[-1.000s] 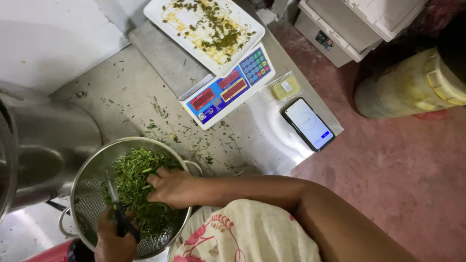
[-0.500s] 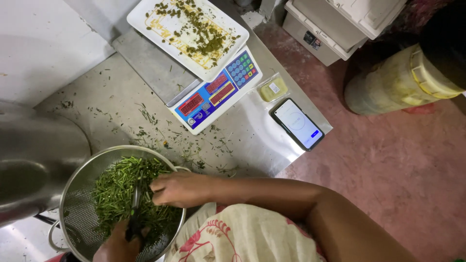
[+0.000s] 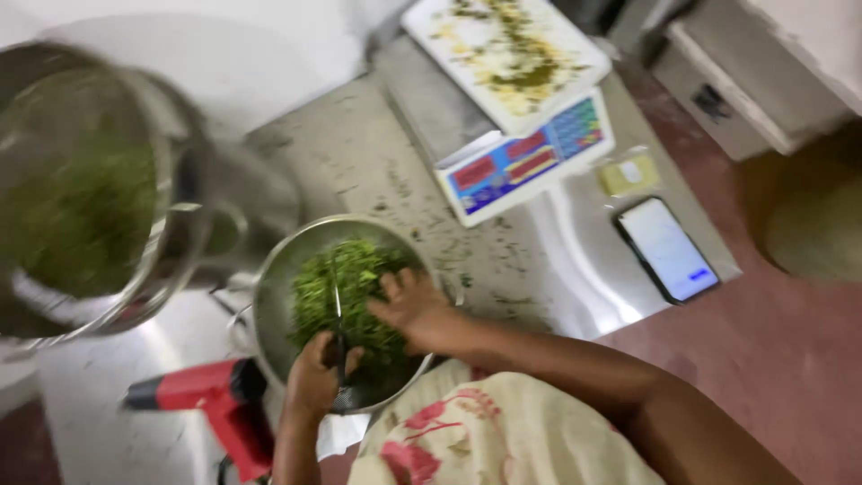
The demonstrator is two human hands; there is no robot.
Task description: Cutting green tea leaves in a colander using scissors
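Greens (image 3: 355, 278) in colander (image 3: 278, 296) — scale (image 3: 525, 157) behind, phone (image 3: 666, 249) right.

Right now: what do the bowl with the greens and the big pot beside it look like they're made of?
Bowl: looks like stainless steel, dull brushed sheen, thin rolled rim, side handles. Big pot: also shiny grey metal, probably steel, with bright glare streaks on its wall; blurred, so finish uncertain. The greens are chopped leaves.

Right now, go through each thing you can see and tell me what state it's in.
Colander: upright, holding chopped greens.
Scissors: gripped in the left hand, blades down in the greens.
Right hand: pressing on the greens.
Big pot: holds greens.
Scale: display lit, white tray on top with scraps.
Phone: lying flat, screen lit.
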